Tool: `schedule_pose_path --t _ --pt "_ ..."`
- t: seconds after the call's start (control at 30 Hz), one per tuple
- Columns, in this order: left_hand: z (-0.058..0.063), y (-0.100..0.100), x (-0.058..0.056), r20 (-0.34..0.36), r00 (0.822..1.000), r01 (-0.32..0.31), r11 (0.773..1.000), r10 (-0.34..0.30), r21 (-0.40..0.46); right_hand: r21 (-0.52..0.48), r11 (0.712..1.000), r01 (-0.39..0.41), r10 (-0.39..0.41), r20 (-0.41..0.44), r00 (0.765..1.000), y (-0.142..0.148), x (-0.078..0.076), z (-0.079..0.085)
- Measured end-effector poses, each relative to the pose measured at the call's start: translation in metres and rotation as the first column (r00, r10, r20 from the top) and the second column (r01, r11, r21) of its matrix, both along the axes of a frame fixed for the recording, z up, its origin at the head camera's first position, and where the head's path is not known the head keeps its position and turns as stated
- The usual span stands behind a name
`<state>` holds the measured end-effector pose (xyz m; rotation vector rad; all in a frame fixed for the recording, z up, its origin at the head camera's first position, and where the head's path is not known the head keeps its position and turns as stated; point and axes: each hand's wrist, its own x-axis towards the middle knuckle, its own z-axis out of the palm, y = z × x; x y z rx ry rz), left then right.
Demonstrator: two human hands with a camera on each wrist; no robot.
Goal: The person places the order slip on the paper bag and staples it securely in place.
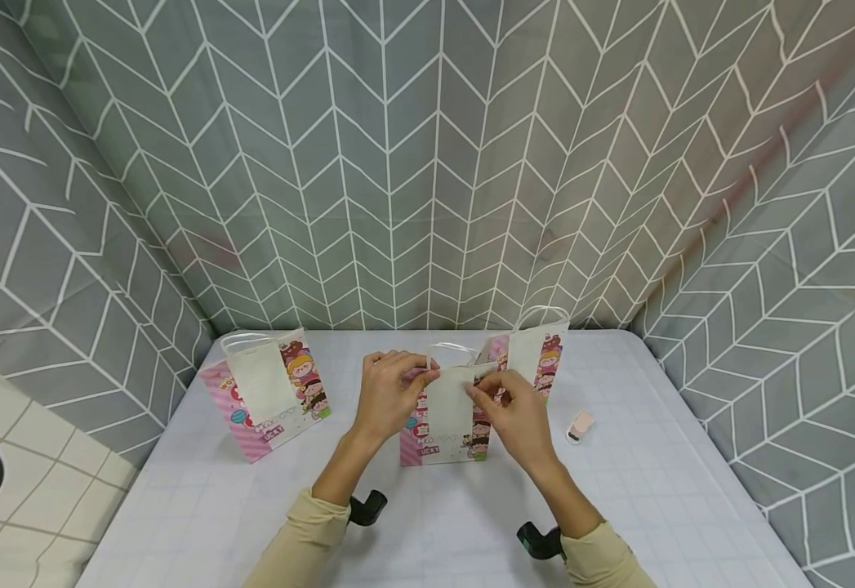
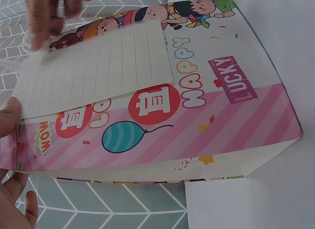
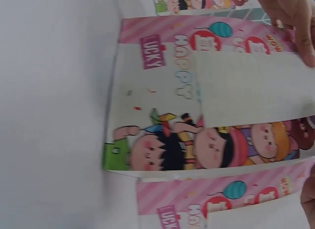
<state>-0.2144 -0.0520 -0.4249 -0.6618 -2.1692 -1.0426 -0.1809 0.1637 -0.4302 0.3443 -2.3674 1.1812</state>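
Note:
A paper gift bag (image 1: 412,449) with pink stripes and cartoon children stands upright between the hands. Over its front lies a lined paper sheet (image 2: 98,71), reaching the bag's top edge. My left hand (image 1: 390,392) pinches the bag's upper left corner beside the sheet, thumb in front and fingers behind. My right hand (image 1: 515,412) is at the upper right part of the bag, its fingers slightly bent. In the left wrist view those fingers (image 2: 42,17) are blurred over the sheet's upper corner. The right wrist view shows the sheet (image 3: 251,86) blank-looking and the right hand only at the edge.
A similar bag (image 1: 317,408) with a sheet on it stands at the left. Another such bag (image 1: 550,359) is close behind the right hand. A small pink and white object (image 1: 580,426) with a dark end lies at the right. Patterned curtains (image 1: 427,163) enclose the white table (image 1: 655,490).

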Motion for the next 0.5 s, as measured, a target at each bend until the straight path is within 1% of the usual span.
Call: schedule_pose_path --t 0.07,0.17,0.3,0.5 --pt "0.0 0.0 0.0 0.003 1.0 0.001 1.0 -0.001 0.002 -0.025 1.0 0.016 -0.018 -0.067 0.998 0.002 -0.002 0.003" --pt "0.0 0.001 0.001 0.007 1.0 0.007 1.0 -0.007 0.008 -0.027 0.999 0.037 -0.04 -0.128 0.991 0.004 -0.005 0.008" --pt "0.002 0.0 0.002 0.007 1.0 0.017 1.0 -0.017 0.004 -0.014 1.0 0.021 -0.023 -0.157 0.987 0.004 -0.008 0.011" --pt "0.003 0.0 0.003 -0.007 0.999 0.031 0.999 -0.031 -0.015 0.021 1.0 -0.007 0.011 -0.179 0.984 -0.001 -0.013 0.009"
